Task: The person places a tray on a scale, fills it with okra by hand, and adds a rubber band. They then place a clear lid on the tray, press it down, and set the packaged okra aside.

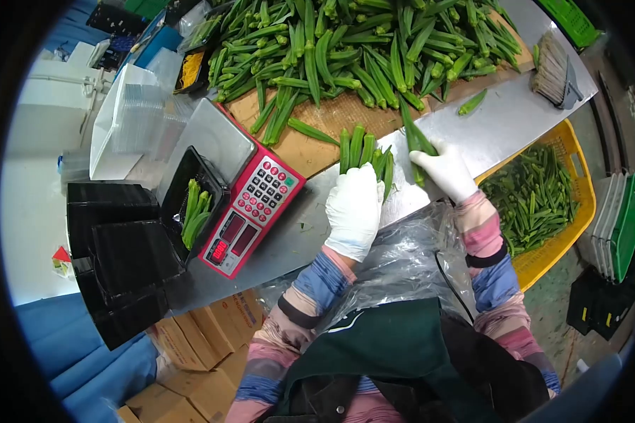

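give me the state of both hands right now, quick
Left hand: closed around an upright bunch of okra.
Right hand: closed on long okra; exact pod count cannot be told.

Bunched green okra pods [358, 146] jut from the left fingers [358, 178]; long okra [417, 134] slants in the right fingers [422, 158].

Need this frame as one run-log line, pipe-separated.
left hand: holds okra bunch | right hand: grips okra | okra pile: on cardboard | black tray: on scale, okra inside | yellow crate: okra inside
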